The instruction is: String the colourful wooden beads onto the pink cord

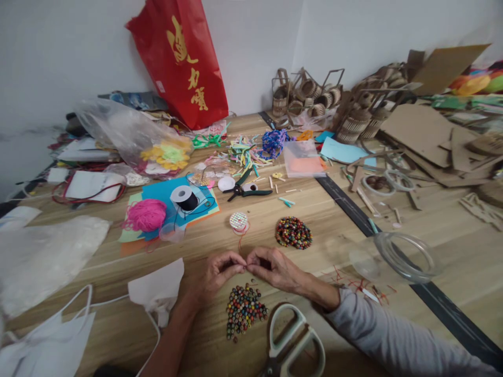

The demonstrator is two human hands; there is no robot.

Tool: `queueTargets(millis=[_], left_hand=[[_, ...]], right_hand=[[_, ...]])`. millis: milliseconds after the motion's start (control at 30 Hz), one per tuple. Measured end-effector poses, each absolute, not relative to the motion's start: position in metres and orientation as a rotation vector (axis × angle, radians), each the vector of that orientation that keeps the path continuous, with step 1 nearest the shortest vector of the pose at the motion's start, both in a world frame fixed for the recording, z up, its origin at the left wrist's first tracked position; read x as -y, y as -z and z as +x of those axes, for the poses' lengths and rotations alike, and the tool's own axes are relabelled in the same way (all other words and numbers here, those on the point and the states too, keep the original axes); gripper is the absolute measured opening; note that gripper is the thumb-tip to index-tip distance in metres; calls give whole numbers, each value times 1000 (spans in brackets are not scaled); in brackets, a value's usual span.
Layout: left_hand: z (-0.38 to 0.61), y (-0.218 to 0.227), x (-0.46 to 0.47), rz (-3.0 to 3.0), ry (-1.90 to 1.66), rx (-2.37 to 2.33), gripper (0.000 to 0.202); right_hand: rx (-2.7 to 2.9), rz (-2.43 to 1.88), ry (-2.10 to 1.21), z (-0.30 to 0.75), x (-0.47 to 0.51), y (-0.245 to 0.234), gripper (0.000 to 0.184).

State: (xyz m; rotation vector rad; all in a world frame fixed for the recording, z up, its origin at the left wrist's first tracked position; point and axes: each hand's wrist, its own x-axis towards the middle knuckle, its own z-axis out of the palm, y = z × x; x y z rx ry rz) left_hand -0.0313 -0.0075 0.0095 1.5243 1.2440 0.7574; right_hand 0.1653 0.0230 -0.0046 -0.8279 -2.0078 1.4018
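Head view, left hand [222, 269] and right hand [275, 268] pinching likely thread [240, 242], in gap between spool [239, 222] and loose beads [244, 310].

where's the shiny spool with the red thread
In the head view, the shiny spool sits near the centre, just beyond the left hand and left of the coiled bead strands.
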Motion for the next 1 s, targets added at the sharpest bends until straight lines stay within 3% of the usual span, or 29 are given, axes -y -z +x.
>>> queueTargets(millis=[667,1000], left_hand=[[-31,-14,8,1376,-886,-1166,8],[-32,-11,8,1400,-930,-1182,8]], right_hand=[[1829,-845,-1494,165,-23,-1,17],[1722,-773,-1804,161,-20,3,19]])
